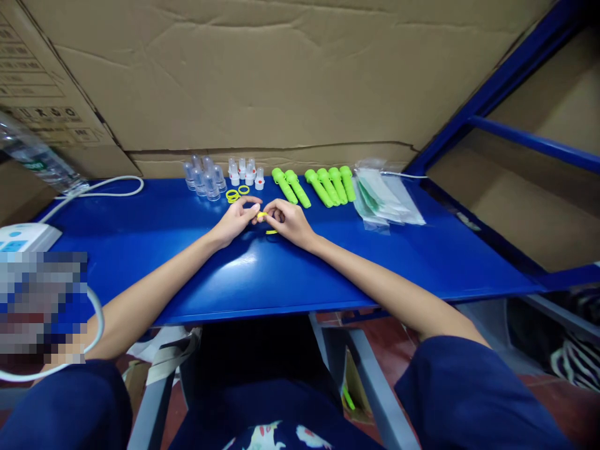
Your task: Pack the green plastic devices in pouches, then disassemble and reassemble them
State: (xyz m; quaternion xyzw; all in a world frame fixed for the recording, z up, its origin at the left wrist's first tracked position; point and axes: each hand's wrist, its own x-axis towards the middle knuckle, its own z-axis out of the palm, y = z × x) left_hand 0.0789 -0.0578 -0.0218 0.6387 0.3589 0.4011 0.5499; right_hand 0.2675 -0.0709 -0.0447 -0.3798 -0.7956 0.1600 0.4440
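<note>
Cardboard sheets [281, 75] close off the back of a blue tabletop [422, 262], and both hands meet right at its middle. The left hand [237, 219] and right hand [288, 220] come fingertip to fingertip on a small yellow ring [261, 215]. Each grip is narrow, pinched on the ring's edge, a two-sided pinch that looks suited to so thin a piece. Whether the ring is clear of the surface, I cannot tell. A second ring [270, 232] lies flat on the tabletop just under the right hand. Now look at the back edge, where parts are sorted by kind in one row, all within easy reach. Spare rings [233, 195] lie loose just beyond the left hand, and clear caps [202, 178] stand clustered behind them. White pieces with red dots [244, 172] stand beside those, then green handles [323, 185] lie side by side, and flat plastic bags [389, 200] are stacked at the far right. Over on the left, a white cable [107, 184] loops past a white device [23, 236]. A plastic bottle [37, 159] lies by the cardboard, well apart from the hands.
</note>
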